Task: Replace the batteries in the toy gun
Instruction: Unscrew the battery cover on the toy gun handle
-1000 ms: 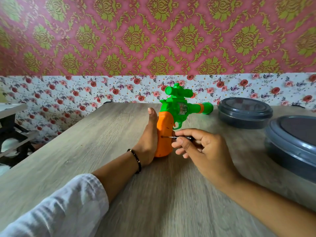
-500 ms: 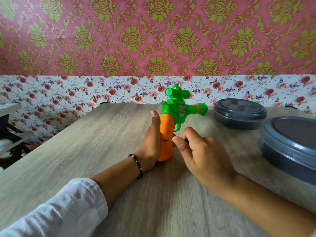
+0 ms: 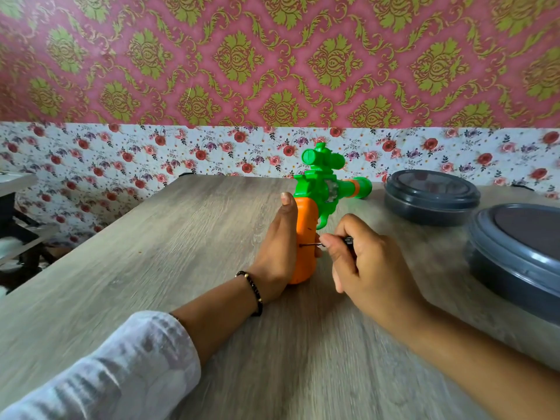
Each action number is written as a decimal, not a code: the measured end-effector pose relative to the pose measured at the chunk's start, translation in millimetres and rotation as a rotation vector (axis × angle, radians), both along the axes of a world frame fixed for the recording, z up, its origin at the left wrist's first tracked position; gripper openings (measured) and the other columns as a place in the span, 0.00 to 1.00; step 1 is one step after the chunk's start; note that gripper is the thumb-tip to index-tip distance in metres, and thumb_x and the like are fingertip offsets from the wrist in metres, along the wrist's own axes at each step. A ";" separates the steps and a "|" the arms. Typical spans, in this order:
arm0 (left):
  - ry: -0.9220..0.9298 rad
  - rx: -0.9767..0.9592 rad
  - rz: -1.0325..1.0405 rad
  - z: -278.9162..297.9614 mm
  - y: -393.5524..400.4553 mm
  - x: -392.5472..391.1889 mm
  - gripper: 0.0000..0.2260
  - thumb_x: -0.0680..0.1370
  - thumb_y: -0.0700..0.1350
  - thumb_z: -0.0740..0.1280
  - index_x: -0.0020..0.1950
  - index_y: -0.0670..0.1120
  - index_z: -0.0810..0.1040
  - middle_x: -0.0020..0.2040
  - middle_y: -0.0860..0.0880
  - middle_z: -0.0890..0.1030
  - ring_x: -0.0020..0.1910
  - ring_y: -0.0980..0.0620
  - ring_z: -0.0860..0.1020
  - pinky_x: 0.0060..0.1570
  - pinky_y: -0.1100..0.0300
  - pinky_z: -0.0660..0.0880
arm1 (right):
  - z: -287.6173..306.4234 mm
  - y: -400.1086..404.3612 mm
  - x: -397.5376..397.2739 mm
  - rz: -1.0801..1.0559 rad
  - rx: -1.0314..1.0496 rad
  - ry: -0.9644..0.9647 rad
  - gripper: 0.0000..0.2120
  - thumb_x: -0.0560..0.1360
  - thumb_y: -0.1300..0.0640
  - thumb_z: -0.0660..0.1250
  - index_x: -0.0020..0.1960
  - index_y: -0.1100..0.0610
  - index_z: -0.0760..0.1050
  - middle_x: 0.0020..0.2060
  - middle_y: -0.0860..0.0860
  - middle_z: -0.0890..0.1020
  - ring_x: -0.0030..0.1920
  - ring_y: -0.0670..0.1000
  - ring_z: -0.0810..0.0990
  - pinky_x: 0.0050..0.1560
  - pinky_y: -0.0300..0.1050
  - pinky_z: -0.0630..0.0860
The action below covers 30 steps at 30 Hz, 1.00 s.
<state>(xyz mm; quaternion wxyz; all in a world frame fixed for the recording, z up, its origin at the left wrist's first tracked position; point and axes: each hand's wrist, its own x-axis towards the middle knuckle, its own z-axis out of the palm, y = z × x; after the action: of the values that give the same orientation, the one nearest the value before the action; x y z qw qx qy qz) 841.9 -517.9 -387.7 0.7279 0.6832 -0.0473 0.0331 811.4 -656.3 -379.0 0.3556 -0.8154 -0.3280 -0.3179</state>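
— So, from the head camera, where's the green-and-orange plastic toy gun [image 3: 315,213]?

— Standing on its orange grip on the grey wood-grain table [image 3: 181,237], mid-table. The left hand [image 3: 278,253] wraps that grip, thumb up its side.

— And the right hand [image 3: 360,262]?

— Curled round a thin metal screwdriver [image 3: 315,244], its tip at the grip's side — likely the battery-cover screw.

— Advice?

— Keep the shaft square to the screw, press inward while turning, and brace the grip firmly so the toy doesn't tip.

Soft, even daylight; centre sharp, edges motion-blurred and bent by the wide lens.
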 end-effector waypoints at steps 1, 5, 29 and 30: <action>0.007 -0.007 0.003 -0.8 0.6 0.9 0.43 0.65 0.75 0.47 0.69 0.50 0.69 0.55 0.36 0.81 0.52 0.37 0.81 0.55 0.43 0.77 | 0.0 -0.7 0.5 0.010 -0.007 0.011 0.11 0.75 0.44 0.54 0.40 0.50 0.63 0.22 0.42 0.70 0.22 0.45 0.72 0.24 0.47 0.72; 0.019 -0.025 0.012 -3.2 1.9 2.5 0.43 0.64 0.76 0.47 0.69 0.49 0.70 0.54 0.36 0.81 0.47 0.38 0.82 0.50 0.46 0.79 | 1.6 -2.2 2.3 0.026 -0.023 0.088 0.10 0.76 0.47 0.56 0.41 0.52 0.65 0.22 0.45 0.73 0.24 0.45 0.73 0.29 0.50 0.73; 0.012 -0.004 0.041 -3.3 4.3 3.6 0.49 0.59 0.82 0.50 0.70 0.52 0.69 0.58 0.41 0.80 0.55 0.42 0.80 0.59 0.41 0.75 | 10.0 -6.7 -3.0 0.063 -0.174 0.055 0.12 0.77 0.46 0.57 0.48 0.54 0.67 0.23 0.40 0.65 0.22 0.42 0.68 0.24 0.34 0.59; 0.004 -0.007 0.035 -3.0 3.7 2.5 0.47 0.62 0.80 0.49 0.70 0.52 0.69 0.57 0.40 0.81 0.53 0.40 0.81 0.57 0.42 0.76 | 10.0 -8.2 -2.5 -0.007 -0.192 0.021 0.15 0.77 0.43 0.54 0.47 0.55 0.67 0.22 0.40 0.63 0.21 0.42 0.65 0.24 0.34 0.56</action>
<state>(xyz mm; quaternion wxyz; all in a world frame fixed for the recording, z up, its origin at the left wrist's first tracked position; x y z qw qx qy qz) 844.4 -514.2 -390.7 0.7296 0.6816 -0.0336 0.0446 808.9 -664.4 -369.1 0.2780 -0.8503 -0.3503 -0.2777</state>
